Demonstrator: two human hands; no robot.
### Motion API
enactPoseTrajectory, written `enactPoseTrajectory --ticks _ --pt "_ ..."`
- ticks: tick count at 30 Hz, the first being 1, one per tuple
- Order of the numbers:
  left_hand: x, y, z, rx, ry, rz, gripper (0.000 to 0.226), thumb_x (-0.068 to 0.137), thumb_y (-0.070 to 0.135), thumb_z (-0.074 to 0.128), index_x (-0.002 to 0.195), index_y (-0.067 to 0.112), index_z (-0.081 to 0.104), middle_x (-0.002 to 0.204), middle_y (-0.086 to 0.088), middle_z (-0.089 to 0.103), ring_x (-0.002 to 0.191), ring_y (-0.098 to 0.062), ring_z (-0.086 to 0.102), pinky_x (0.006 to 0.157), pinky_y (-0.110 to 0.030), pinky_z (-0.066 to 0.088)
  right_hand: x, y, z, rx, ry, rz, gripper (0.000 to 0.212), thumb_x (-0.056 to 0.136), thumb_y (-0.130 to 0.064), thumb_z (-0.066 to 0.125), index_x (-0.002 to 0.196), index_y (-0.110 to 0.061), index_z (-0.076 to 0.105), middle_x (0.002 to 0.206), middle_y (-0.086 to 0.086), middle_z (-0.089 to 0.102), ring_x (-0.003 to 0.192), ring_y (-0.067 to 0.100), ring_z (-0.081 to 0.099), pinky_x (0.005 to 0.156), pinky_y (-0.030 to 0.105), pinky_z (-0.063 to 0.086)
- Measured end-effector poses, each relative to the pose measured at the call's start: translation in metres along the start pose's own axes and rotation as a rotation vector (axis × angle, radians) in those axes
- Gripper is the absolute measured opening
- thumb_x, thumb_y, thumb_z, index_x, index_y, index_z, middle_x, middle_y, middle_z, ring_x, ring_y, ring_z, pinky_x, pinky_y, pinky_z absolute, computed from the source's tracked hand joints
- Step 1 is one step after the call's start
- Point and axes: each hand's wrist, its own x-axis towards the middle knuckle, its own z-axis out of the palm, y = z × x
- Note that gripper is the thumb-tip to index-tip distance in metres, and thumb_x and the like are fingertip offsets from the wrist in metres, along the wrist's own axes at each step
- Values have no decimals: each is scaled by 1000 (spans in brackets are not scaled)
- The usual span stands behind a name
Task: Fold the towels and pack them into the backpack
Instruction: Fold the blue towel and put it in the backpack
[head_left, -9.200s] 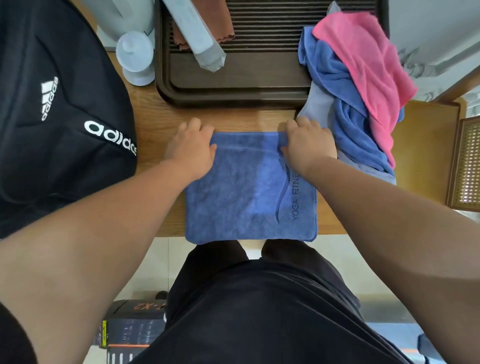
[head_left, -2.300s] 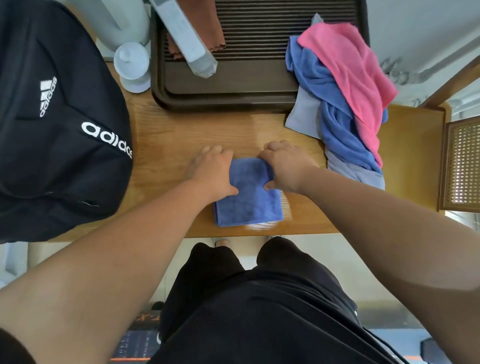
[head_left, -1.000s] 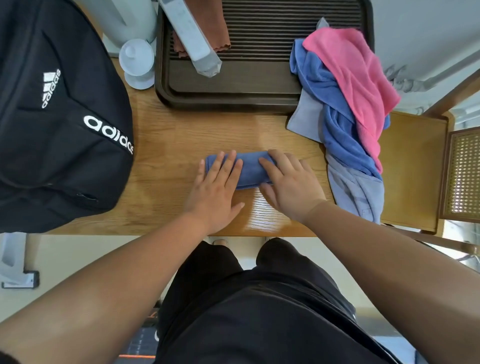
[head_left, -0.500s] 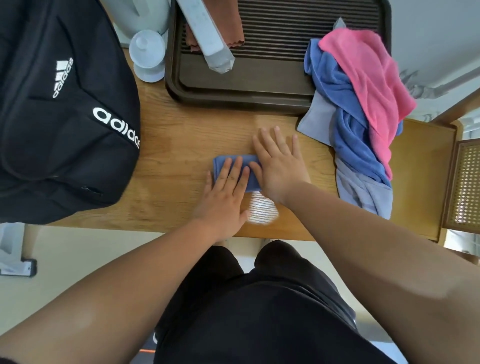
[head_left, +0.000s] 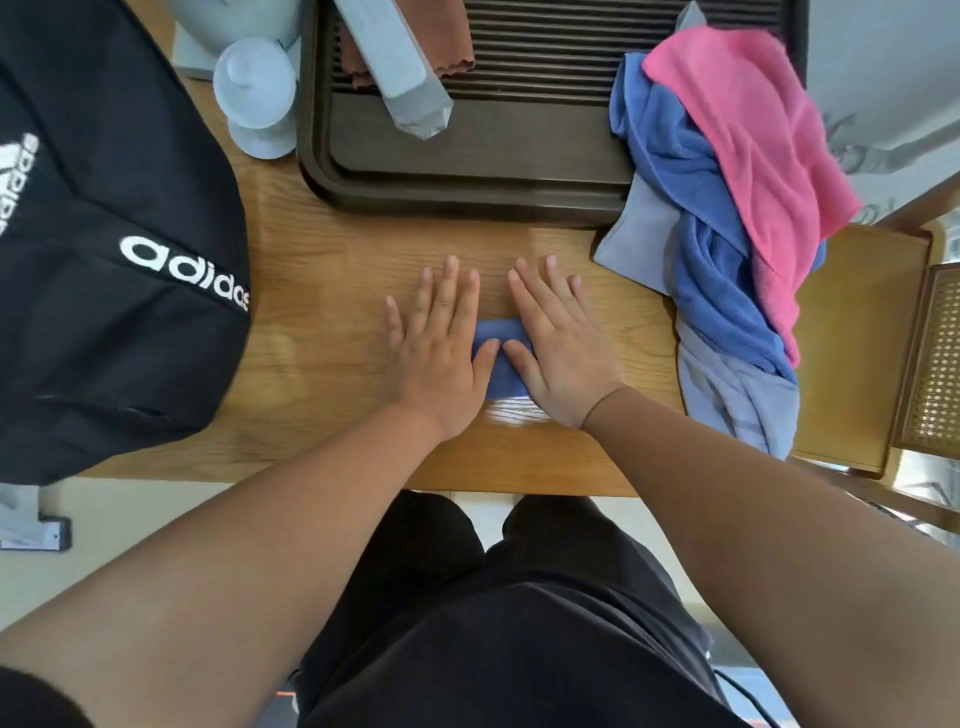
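A small folded blue towel lies on the wooden table, mostly hidden under my hands. My left hand presses flat on its left part with fingers straight. My right hand presses flat on its right part, fingers spread. The black backpack sits at the table's left, its opening not visible. A heap of unfolded towels lies at the right: a pink towel on top, a blue towel under it and a grey-blue towel hanging over the table edge.
A dark brown slatted tray stands at the back, with a grey wrapped packet and a brown cloth on it. A pale blue lidded cup stands at the back left. A wooden chair is at the right.
The blue towel has been folded smaller, from a wide rectangle to a compact bundle. Both hands have slid forward and now lie flat over it, covering most of it.
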Motion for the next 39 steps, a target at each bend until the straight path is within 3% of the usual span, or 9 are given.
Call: enactPoseTrajectory --ticks 8,13,18,21,24,29,33,35,39 --pt "2 2 -3 89 -56 -2 71 98 56 7 158 24 -16 166 -6 -23 153 -29 -17 123 -55 -6 2 7 -10 -68 -80 -76 73 104 -56 23 160 -12 12 169 8 10 155 29 -7 126 49 4" --pt "0 2 -15 130 -116 42 73 100 58 13 160 20 -7 168 -5 -13 155 -26 -12 124 -53 -2 -3 9 -19 -105 -118 -157 65 101 -52 39 152 -13 39 158 7 36 155 31 3 126 50 7" --pt "-28 13 -30 160 -127 102 85 93 67 45 158 19 20 161 -3 32 151 -24 21 123 -47 13 -27 6 -36 -312 -120 -207 50 95 -58 49 126 -20 56 129 2 59 133 28 44 116 43 28" --pt "-48 31 -33 125 -55 71 64 87 55 65 138 20 49 135 -2 55 129 -26 46 105 -40 34 -44 6 -44 -237 -196 -163 49 93 -54 57 128 -21 50 122 3 54 110 25 53 98 39 44" --pt "-62 46 -35 -94 -11 -16 37 81 38 79 101 14 60 103 -5 55 104 -29 54 83 -37 42 -54 6 -58 -74 -292 -89 46 91 -45 66 128 -21 52 119 2 45 96 25 58 82 40 53" --pt "-84 54 -63 -472 111 -161 29 72 25 84 87 16 60 83 2 61 75 -20 57 56 -27 39 -63 2 -98 182 -217 -79 32 87 -35 72 112 -21 58 103 -2 57 84 15 56 74 32 47" --pt "-96 41 -109 -720 185 -225 35 65 24 88 88 22 62 82 4 66 73 -13 59 58 -31 51 -61 -20 -131 383 -125 -32 29 85 -36 72 109 -27 58 90 -6 64 76 6 58 66 28 44" --pt "-102 32 -131 -855 235 -227 39 61 21 88 90 20 62 84 0 65 73 -11 58 64 -35 51 -58 -34 -148 510 11 5 41 80 -39 79 114 -29 59 97 -10 66 84 6 60 71 26 47" --pt "-111 13 -175 -1014 390 -171 32 79 17 83 106 19 65 97 -1 71 86 -15 67 72 -35 57 -45 -75 -181 708 288 76 62 75 -37 87 129 -29 58 110 -5 63 98 6 60 81 22 48"
